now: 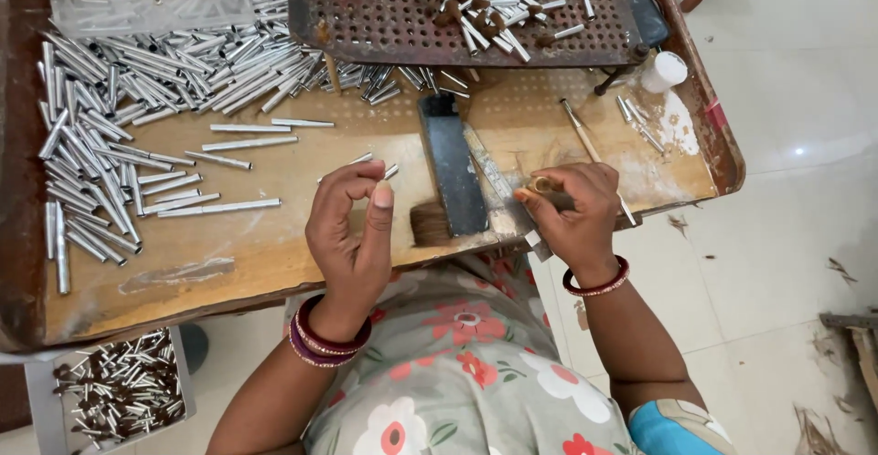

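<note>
Over the wooden workbench (274,254), my left hand (352,226) pinches a short silver tube (364,159) at its fingertips. Beside the black block (453,167), my right hand (572,208) is closed around a small brass piece (540,184)

perforated metal tray (366,25), white jar (664,70), black block (451,162), tiled floor (786,235)

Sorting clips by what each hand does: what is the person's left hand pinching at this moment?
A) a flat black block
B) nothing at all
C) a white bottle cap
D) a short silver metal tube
D: the left hand pinches a short silver tube between thumb and fingertips above the wooden tray.
</note>
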